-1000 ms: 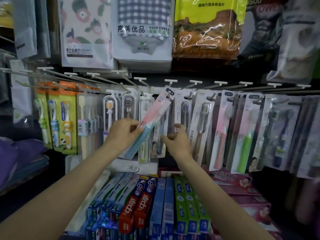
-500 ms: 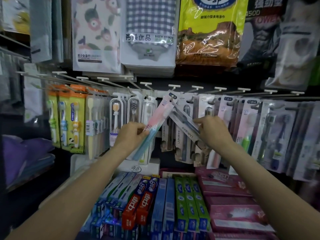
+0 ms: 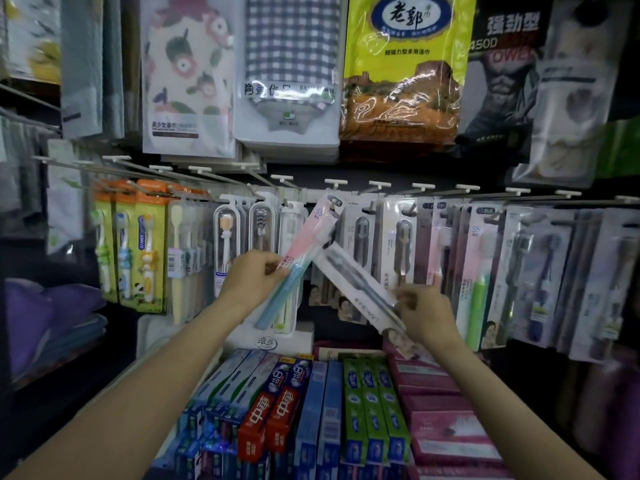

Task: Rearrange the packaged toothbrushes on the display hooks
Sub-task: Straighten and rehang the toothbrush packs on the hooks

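Your left hand (image 3: 254,277) grips the lower half of a pink and blue toothbrush pack (image 3: 304,252), fingers curled round its edge. The pack is tilted, top to the upper right, and its top end lies at a display hook (image 3: 335,183) in the middle of the row; whether it hangs on that hook cannot be told.

Your right hand (image 3: 424,315) is blurred. Its fingers are curled and pinch the lower end of a white pack with a dark toothbrush (image 3: 360,289). This pack slants from upper left to lower right, clear of the hooks. Its upper end is just beside the pink and blue pack, below that pack's brush head.

Behind both hands, a row of hanging toothbrush packs (image 3: 481,268) runs across the display. At the left of the row are green children's toothbrush packs (image 3: 138,251), followed by clear capsule cases (image 3: 227,244). At the right are pink, green and dark brush packs on further hooks.

Above the hook row hang packaged towels: a floral one (image 3: 188,74), a checked one (image 3: 291,71) and a yellow bag (image 3: 403,67).

Below your forearms, toothpaste boxes (image 3: 287,410) lie in rows on the shelf, blue, red and green, with pink boxes (image 3: 446,431) on the right.
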Action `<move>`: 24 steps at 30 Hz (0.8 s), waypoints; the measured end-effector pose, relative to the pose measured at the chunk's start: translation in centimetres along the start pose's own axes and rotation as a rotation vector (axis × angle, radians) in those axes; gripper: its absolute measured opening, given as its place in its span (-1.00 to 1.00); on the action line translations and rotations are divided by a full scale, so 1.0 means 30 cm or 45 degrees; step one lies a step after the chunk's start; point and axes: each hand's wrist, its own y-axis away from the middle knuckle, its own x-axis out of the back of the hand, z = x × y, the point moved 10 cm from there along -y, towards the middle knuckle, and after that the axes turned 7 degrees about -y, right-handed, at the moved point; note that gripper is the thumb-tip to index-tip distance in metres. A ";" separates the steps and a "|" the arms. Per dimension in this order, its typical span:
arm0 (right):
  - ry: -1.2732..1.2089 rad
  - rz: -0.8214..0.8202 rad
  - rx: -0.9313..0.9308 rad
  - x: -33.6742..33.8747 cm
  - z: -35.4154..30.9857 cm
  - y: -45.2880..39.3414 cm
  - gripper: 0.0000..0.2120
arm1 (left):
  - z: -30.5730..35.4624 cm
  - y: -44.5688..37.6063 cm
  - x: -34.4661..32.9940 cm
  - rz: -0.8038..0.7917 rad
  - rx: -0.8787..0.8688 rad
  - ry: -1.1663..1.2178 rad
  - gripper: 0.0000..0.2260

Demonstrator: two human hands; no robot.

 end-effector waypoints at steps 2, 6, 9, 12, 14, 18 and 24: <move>-0.150 0.104 -0.068 0.053 0.045 0.017 -0.75 | 0.003 0.005 -0.013 0.005 0.021 0.044 -0.84; -0.149 0.233 -0.037 0.104 0.042 0.037 -0.78 | 0.017 0.028 -0.044 0.028 0.080 0.166 -0.77; -0.180 0.244 -0.038 0.089 0.025 0.024 -0.76 | 0.027 0.044 -0.052 0.039 0.113 0.190 -0.74; -0.316 0.257 -0.110 0.060 0.033 0.016 -0.74 | 0.025 0.052 -0.053 0.033 0.144 0.211 -0.72; -0.367 0.257 -0.151 0.038 0.042 0.023 -0.73 | 0.024 0.060 -0.050 0.033 0.171 0.232 -0.70; -0.369 0.205 -0.162 0.024 0.061 0.027 -0.75 | 0.048 0.089 -0.055 0.028 0.194 0.339 -0.70; -0.317 0.083 -0.252 0.022 0.176 0.097 -0.83 | 0.067 0.111 -0.096 0.008 0.246 0.473 -0.77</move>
